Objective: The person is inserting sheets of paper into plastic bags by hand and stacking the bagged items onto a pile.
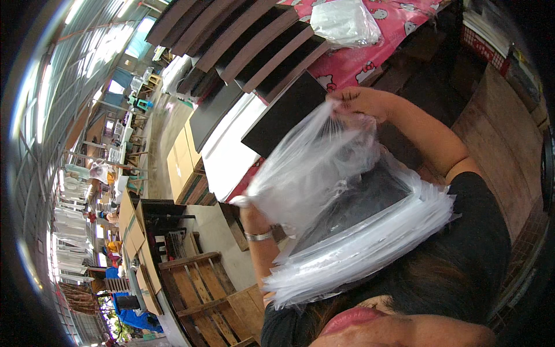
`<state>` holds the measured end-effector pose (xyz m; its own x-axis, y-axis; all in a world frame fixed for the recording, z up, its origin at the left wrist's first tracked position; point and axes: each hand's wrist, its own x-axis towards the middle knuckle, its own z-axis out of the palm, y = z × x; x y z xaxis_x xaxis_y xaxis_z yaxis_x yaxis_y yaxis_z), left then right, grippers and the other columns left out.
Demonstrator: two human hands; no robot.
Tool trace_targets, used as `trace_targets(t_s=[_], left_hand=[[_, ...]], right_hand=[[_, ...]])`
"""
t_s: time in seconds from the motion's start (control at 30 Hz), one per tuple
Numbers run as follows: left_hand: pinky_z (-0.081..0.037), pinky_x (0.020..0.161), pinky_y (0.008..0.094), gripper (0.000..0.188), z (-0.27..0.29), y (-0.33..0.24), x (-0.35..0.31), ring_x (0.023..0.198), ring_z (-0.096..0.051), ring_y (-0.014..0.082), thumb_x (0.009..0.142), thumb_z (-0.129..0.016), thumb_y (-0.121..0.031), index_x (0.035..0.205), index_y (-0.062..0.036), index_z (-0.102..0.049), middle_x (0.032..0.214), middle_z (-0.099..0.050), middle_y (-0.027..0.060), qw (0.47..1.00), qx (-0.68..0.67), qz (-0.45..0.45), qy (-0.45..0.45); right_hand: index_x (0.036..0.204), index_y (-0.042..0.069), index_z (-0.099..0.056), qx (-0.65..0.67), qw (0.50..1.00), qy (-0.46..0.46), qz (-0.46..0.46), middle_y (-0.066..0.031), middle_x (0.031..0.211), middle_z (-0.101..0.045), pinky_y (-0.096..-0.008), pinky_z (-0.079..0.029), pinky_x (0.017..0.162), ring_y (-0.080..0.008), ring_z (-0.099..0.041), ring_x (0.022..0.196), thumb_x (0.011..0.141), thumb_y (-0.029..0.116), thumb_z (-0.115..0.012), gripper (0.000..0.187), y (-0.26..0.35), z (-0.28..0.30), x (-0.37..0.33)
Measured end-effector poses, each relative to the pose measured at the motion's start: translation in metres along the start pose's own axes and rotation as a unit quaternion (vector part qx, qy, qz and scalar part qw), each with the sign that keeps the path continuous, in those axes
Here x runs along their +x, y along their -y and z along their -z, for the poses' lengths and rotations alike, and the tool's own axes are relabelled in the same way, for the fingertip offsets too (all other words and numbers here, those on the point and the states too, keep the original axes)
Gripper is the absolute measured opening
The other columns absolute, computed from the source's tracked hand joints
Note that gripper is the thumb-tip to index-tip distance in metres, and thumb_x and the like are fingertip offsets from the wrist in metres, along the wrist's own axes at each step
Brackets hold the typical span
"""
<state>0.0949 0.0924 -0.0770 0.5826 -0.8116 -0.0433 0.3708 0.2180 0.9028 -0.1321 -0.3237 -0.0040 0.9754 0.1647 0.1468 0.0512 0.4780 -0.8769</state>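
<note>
A thin clear plastic bag (pixel 315 165) is stretched between my two hands, its middle blurred by motion. My right hand (pixel 359 104) pinches its upper corner, beside a flat black panel (pixel 286 113). At the bag's lower left edge, my left hand (pixel 250 213) grips the film; the plastic partly covers its fingers, and a bracelet circles the wrist. A thick stack of clear plastic bags (pixel 370 246) lies against my chest, under the stretched bag. Beyond my hands, white sheets (pixel 234 165) lie next to the black panel.
Several dark panels (pixel 243 43) with brown edges are stacked in a row at the top. A pink patterned cloth (pixel 399 26) carries a wrapped plastic bundle (pixel 345 23). Cardboard boxes (pixel 184 156) stand at left, wooden pallets (pixel 202 289) on the floor below.
</note>
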Motion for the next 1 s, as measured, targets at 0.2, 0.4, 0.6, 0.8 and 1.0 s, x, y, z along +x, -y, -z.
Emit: trace_targets(t_s=[0.2,0.4,0.6,0.8,1.0], left_hand=[[-0.043,0.092,0.0456,0.054,-0.085,0.021,0.016,0.109,-0.053,0.0288,0.072,-0.055,-0.034,0.114,-0.0002,-0.054,0.116,-0.057,0.0152,0.967,-0.214,-0.128,0.054],[-0.049,0.069,0.0372,0.024,-0.098,0.029,0.011,0.079,-0.061,0.019,0.069,-0.067,-0.015,0.09,-0.0034,-0.062,0.086,-0.066,0.0081,0.99,0.099,0.087,0.057],[-0.049,0.068,0.035,0.046,-0.095,-0.015,0.028,0.08,-0.06,0.0211,0.076,-0.057,-0.028,0.112,0.0002,-0.053,0.095,-0.062,0.0127,0.989,-0.113,-0.086,0.03],[-0.049,0.057,0.0315,0.028,-0.078,-0.036,0.064,0.074,-0.061,0.0202,0.074,-0.066,-0.014,0.099,-0.0036,-0.057,0.089,-0.063,0.0096,0.975,0.219,0.013,-0.009],[-0.045,0.048,0.0248,0.026,-0.093,-0.047,0.092,0.062,-0.055,0.0128,0.079,-0.058,-0.015,0.102,-0.0045,-0.055,0.081,-0.059,0.0051,0.985,0.012,-0.106,-0.136]], right_hand=[[0.119,0.002,-0.049,-0.162,0.973,0.15,-0.064,-0.0026,0.092,-0.058,-0.0211,-0.044,0.068,-0.0088,-0.055,0.079,0.073,0.029,-0.074,0.059,0.017,0.015,-0.005],[0.126,0.003,-0.043,0.012,0.977,-0.077,0.197,-0.004,0.106,-0.056,-0.0258,-0.046,0.073,-0.0113,-0.057,0.082,0.08,0.018,-0.066,0.053,0.022,0.011,0.005],[0.123,0.004,-0.046,-0.23,0.973,0.022,0.02,-0.0047,0.091,-0.058,-0.0233,-0.045,0.067,-0.0094,-0.056,0.074,0.076,0.035,-0.069,0.061,0.039,0.013,0.014],[0.115,0.003,-0.053,-0.175,0.967,-0.065,0.176,-0.0073,0.097,-0.06,-0.0286,-0.047,0.077,-0.0137,-0.057,0.087,0.069,0.009,-0.055,0.046,0.06,0.007,0.041],[0.119,0.002,-0.051,-0.633,0.702,-0.243,0.217,-0.0198,0.107,-0.057,-0.0369,-0.044,0.09,-0.0312,-0.058,0.095,0.068,0.008,-0.055,0.052,0.023,0.021,0.053]])
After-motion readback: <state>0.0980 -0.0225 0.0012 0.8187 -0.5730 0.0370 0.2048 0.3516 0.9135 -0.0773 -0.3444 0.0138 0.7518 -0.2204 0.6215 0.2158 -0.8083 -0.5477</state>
